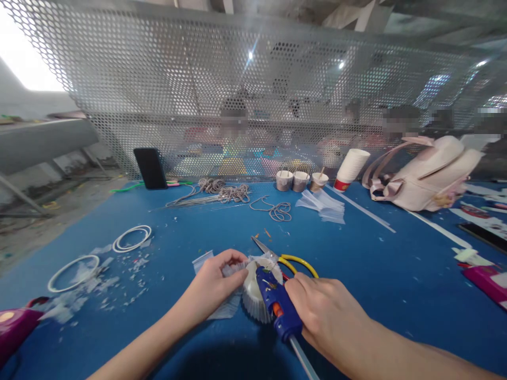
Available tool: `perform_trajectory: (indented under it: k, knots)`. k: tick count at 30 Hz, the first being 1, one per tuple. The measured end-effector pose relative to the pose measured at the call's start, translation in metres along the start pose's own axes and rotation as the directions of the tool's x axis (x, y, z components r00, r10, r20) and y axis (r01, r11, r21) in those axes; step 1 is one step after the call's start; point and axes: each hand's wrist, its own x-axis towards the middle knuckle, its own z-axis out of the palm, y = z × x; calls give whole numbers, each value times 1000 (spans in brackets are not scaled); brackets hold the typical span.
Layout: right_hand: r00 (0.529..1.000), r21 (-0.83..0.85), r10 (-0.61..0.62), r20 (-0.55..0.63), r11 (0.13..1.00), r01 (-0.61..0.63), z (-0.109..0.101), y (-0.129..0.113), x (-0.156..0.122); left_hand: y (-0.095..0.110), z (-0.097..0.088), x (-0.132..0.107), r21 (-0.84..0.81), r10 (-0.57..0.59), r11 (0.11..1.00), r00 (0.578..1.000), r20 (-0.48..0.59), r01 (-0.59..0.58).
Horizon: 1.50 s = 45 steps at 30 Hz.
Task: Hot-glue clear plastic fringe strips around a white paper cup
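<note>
My right hand [322, 303] is wrapped round a blue hot glue gun [275, 303], its nozzle pointing to the upper left. A clear glue stick [303, 359] sticks out of its back end. The nozzle is over a white round piece [252, 285] with a pleated translucent side [257, 309]. At its left, my left hand [222, 279] is closed, thumb and fingers pinching a pleated translucent strip [233, 268]. More of this sheer material [226, 309] lies under that hand. Scissors with yellow handles [299, 259] lie just behind the round piece, partly hidden.
White rings [132, 238] and translucent scraps [85, 287] lie at left. Along the back are a phone [150, 169], grey cord [233, 192], paper cups [301, 181], a cup stack [351, 168], sheer strips [322, 206] and a pink backpack [425, 177]. A perforated metal screen [190, 89] stands behind.
</note>
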Motion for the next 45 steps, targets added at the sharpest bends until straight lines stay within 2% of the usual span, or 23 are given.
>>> perform_trajectory:
  k: [4, 13, 19, 25, 33, 36, 39, 43, 45]
  knots:
    - [1000, 9, -17, -1, 1000, 17, 1, -1, 0, -1, 0, 0, -6, 1, 1000, 1000, 3, -1]
    - [999, -27, 43, 13, 999, -43, 4, -5, -4, -3, 2, -1, 5, 3, 1000, 1000, -9, -3]
    - [1000, -33, 2, -2, 999, -3, 3, -7, -2, -2, 3, -1, -4, 9, 1000, 1000, -7, -9]
    - [999, 72, 2, 37, 997, -5, 2, -10, 0, -2, 3, -2, -11, 6, 1000, 1000, -2, -6]
    - [1000, 55, 9, 20, 998, -10, 3, -8, -1, -4, 3, -2, -27, 16, 1000, 999, 29, -15]
    - [1000, 131, 24, 8, 991, -25, 0, -6, -1, -3, 3, -2, -38, 14, 999, 1000, 22, -13]
    - [995, 343, 93, 35, 934, -99, -3, -2, -7, -3, 2, -2, -45, 13, 999, 1000, 22, -12]
    - [978, 616, 207, 37, 766, -185, -6, 7, -20, -5, 1, -2, -28, 28, 999, 1000, 9, -28]
    - [949, 698, 313, 38, 671, -249, -7, 14, -24, -5, 1, -2, -36, 37, 999, 999, 3, -37]
